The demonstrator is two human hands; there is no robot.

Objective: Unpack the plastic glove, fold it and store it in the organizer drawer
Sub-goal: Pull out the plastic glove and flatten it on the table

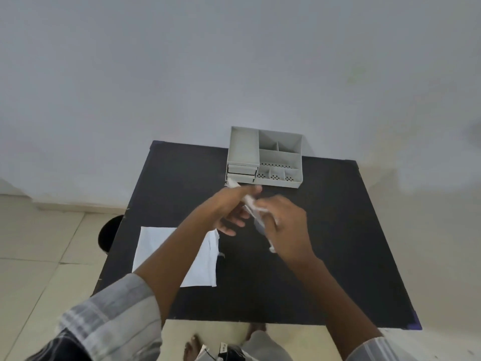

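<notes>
Both hands are raised above the middle of the black table (325, 256). A thin clear plastic glove (253, 208) is stretched between them, blurred by motion. My left hand (231, 207) pinches its upper end, whose tip sticks out near the organizer. My right hand (283, 222) grips its lower part, and a bit of plastic pokes out below the palm. The grey desk organizer (264, 157) stands at the table's far edge, with two small drawers (241, 173) at its front left, both pushed in.
A white paper sheet (158, 246) lies flat on the table's near left, partly under my left forearm. A dark round object (110, 233) sits on the floor beside the table's left edge. A wall rises right behind the organizer. My feet show below the near edge.
</notes>
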